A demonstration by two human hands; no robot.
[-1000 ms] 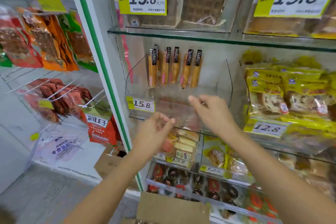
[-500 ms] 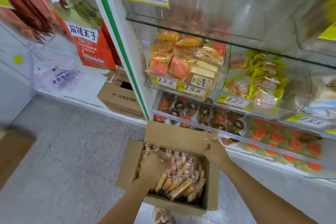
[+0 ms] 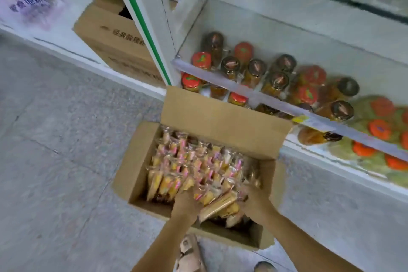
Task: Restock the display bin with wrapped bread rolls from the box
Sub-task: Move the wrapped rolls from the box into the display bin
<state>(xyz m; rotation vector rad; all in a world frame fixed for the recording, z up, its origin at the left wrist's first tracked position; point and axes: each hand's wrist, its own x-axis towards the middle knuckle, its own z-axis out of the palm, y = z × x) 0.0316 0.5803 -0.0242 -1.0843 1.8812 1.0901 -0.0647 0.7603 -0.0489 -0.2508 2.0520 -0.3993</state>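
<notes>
Cardboard box sits on the floor, flaps open, jars just beyond. Wrapped bread rolls stand on end in rows; the nearest ones are tipped, long axis near-left to far-right. Both forearms reach down into the box. Right hand grip is curled round the tipped rolls. Left hand has its fingers buried among the packs, grip can't tell.

Carton and bag print illegible

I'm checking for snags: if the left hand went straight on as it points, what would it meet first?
The wrapped bread rolls packed in the box; the left hand seems to touch them already, though blur hides its fingertips.
</notes>
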